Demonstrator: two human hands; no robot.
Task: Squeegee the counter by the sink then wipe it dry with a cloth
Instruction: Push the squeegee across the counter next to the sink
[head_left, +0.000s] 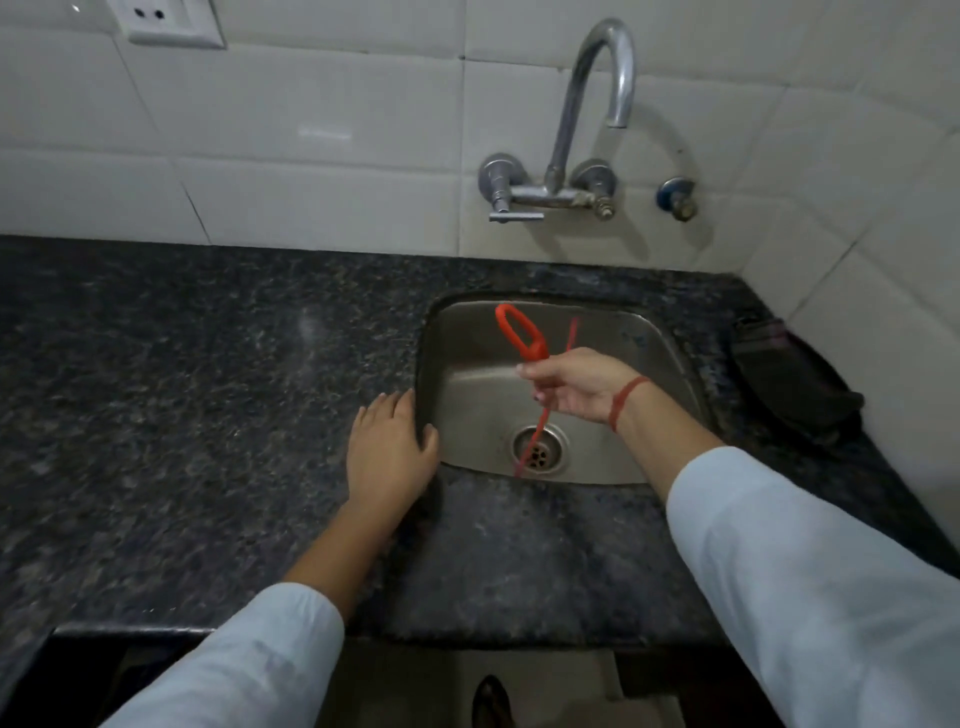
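My right hand (576, 387) grips a red squeegee (522, 332) over the steel sink (660, 343). Its looped handle points up and away, and its thin blade edge runs down toward the drain (540, 451). My left hand (390, 451) rests flat on the dark speckled granite counter (197, 395), with the fingers at the sink's left rim and the thumb over the edge. A dark cloth (795, 384) lies crumpled on the counter at the far right, against the tiled wall.
A curved chrome tap (597, 98) with lever valves is fixed to the white tiled wall above the sink. A wall socket (166, 21) sits top left. The counter's front edge runs along the bottom, with floor below.
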